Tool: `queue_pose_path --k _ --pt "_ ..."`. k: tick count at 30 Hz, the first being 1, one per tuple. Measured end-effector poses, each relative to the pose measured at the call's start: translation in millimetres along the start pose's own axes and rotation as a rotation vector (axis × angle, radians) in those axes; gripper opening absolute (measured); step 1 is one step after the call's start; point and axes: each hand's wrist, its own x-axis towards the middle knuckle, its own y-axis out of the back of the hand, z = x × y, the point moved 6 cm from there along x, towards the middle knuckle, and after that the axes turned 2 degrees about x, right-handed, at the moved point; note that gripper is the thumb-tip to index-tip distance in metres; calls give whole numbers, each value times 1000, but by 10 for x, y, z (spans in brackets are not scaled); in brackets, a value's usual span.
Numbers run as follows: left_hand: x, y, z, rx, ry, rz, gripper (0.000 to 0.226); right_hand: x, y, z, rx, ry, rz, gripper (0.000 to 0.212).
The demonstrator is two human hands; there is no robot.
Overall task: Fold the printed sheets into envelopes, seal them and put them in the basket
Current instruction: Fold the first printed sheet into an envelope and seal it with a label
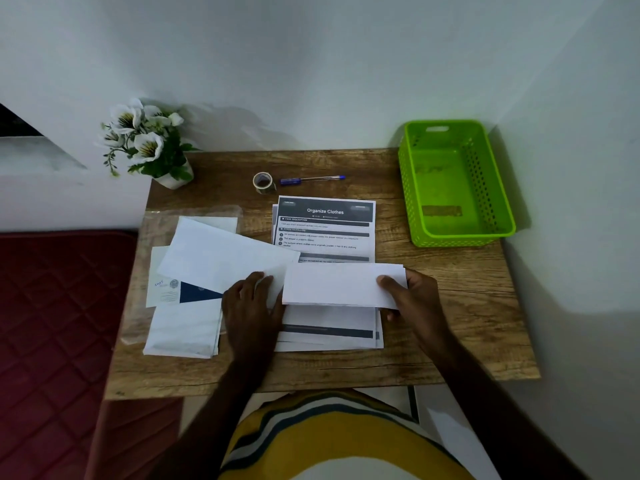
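Folded sheet (332, 285) lies long axis left-right over the printed stack (325, 230), right hand (412, 299) pinching its right end. Left hand (252, 303) presses flat on an envelope (221, 254) beside it. Basket (453, 183) stands well apart at the worktop's (450, 323) far right corner.

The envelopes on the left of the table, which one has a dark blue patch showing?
The envelope in the middle of the pile, partly covered by the tilted white envelope near the left hand. The others look plain white.
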Motion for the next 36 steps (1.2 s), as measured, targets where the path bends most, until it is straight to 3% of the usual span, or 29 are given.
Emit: queue_pose_path --k 4,12,19,30,36 --pt "0 10 -15 -23 -1 65 29 101 -22 -2 -34 -2 -23 4" --pt "-2 22 -40 -50 -7 131 15 264 -54 -31 -126 -7 0 4" --pt "-20 13 -42 -56 -17 161 18 308 -125 -102 -156 29 39 14" --pt "-19 -24 -117 -78 -5 172 24 246 -315 -46 -197 64 63 10" --pt "81 41 -142 -58 -28 100 28 198 -243 -143 -238 193 96 13"
